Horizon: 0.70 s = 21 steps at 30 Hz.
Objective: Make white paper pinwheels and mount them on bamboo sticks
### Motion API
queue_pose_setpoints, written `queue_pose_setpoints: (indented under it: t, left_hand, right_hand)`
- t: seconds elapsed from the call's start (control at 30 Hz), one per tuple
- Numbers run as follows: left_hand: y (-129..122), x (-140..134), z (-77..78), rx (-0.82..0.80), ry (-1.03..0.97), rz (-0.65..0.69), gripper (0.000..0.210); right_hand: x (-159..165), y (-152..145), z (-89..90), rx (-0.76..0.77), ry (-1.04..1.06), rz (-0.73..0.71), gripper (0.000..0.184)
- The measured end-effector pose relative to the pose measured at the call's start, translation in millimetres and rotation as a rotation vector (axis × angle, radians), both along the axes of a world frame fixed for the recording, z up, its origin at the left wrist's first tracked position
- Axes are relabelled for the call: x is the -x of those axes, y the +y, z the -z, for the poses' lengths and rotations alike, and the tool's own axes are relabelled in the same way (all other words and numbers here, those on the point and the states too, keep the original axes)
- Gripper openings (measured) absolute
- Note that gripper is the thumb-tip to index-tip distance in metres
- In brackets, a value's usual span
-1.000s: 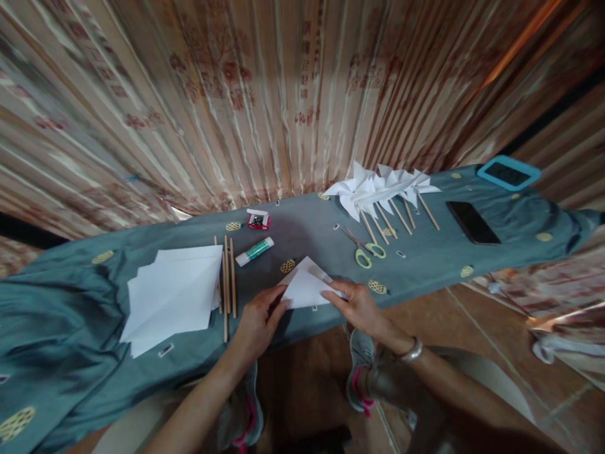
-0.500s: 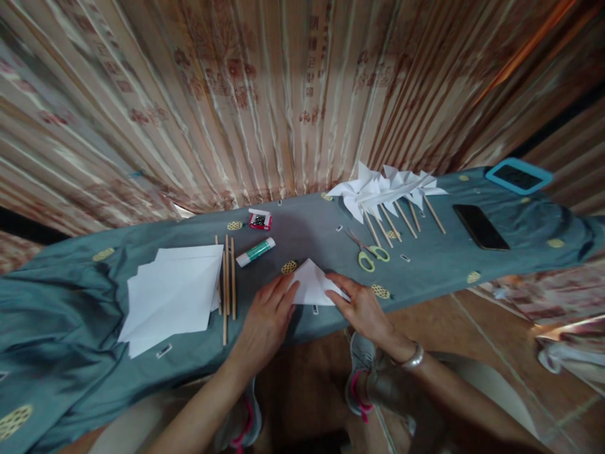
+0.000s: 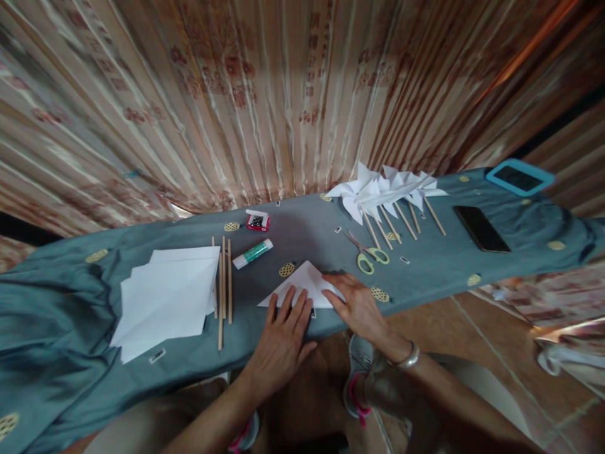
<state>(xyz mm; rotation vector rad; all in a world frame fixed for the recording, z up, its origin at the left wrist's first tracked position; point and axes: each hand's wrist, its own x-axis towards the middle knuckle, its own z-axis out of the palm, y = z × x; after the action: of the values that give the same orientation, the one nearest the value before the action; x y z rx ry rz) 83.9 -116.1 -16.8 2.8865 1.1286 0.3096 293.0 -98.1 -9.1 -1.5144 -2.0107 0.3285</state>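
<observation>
A sheet of white paper, folded into a triangle [image 3: 309,277], lies near the front edge of the cloth-covered table. Its point faces away from me. My left hand [image 3: 286,328] rests flat on the paper's lower left, fingers spread and thumb out to the side. At the right corner, my right hand [image 3: 354,299] holds the paper down between thumb and fingers, covering that corner. Scissors with yellow-green handles [image 3: 371,255] lie beyond my right hand, blades parted. A glue stick [image 3: 253,253] lies capped beyond my left hand.
On the left are stacked white paper sheets [image 3: 165,302] and several wooden sticks [image 3: 223,284]. A small open red box [image 3: 258,221] holds dark bits. Paper pinwheels on sticks [image 3: 387,189] lie at back right, with a phone [image 3: 481,228] and a blue-framed device [image 3: 520,176] farther right.
My left hand has slid from the paper's left edge down toward me and now lies flat on it, uncovering the left corner. My right hand has barely moved.
</observation>
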Motion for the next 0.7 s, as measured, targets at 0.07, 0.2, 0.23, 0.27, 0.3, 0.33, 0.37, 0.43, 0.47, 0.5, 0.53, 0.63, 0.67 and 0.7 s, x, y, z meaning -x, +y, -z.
queue_pose_setpoints:
  t: [0.07, 0.2, 0.23, 0.27, 0.3, 0.33, 0.37, 0.43, 0.47, 0.5, 0.53, 0.63, 0.67, 0.7]
  left_hand:
    - [-1, 0, 1.2, 0.003, 0.001, -0.009, 0.066]
    - [-1, 0, 4.4, 0.003, -0.003, -0.019, 0.068]
    - [-1, 0, 5.0, -0.002, -0.007, -0.019, 0.068]
    - [-1, 0, 5.5, -0.007, -0.010, -0.020, 0.068]
    - [-1, 0, 5.8, -0.010, -0.011, -0.021, 0.068]
    - [-1, 0, 5.8, -0.012, -0.011, -0.023, 0.068]
    - [-1, 0, 5.6, -0.011, -0.008, -0.024, 0.068]
    - [-1, -1, 4.8, -0.005, -0.001, -0.026, 0.068]
    - [-1, -1, 4.3, 0.000, 0.003, -0.025, 0.068]
    - [0, -1, 3.8, 0.004, 0.007, -0.025, 0.069]
    - [0, -2, 3.5, 0.007, 0.012, -0.025, 0.069]
    - [0, -2, 3.2, 0.008, 0.031, -0.020, 0.068]
    - [0, -3, 3.3, 0.007, 0.039, -0.017, 0.068]
    - [0, -3, 3.3, 0.008, 0.045, -0.017, 0.068]
  right_hand:
    - [0, 1, 1.4, -0.019, -0.028, -0.013, 0.028]
    - [0, 2, 4.8, -0.060, -0.063, -0.021, 0.028]
    - [0, 2, 5.7, -0.067, -0.068, -0.021, 0.029]
    - [0, 2, 6.6, -0.071, -0.073, -0.023, 0.029]
    - [0, 2, 7.3, -0.071, -0.080, -0.026, 0.029]
    - [0, 2, 7.8, -0.072, -0.088, -0.028, 0.030]
    - [0, 2, 8.0, -0.074, -0.096, -0.030, 0.030]
    - [0, 2, 8.0, -0.083, -0.112, -0.032, 0.030]
    - [0, 2, 7.6, -0.090, -0.121, -0.029, 0.029]
    - [1, 1, 7.1, -0.101, -0.132, -0.025, 0.029]
    - [2, 1, 6.5, -0.115, -0.144, -0.024, 0.028]
    - [9, -4, 4.3, -0.148, -0.154, -0.063, 0.025]
    - [11, -5, 3.5, -0.146, -0.140, -0.087, 0.023]
    - [14, -7, 2.9, -0.137, -0.117, -0.111, 0.020]
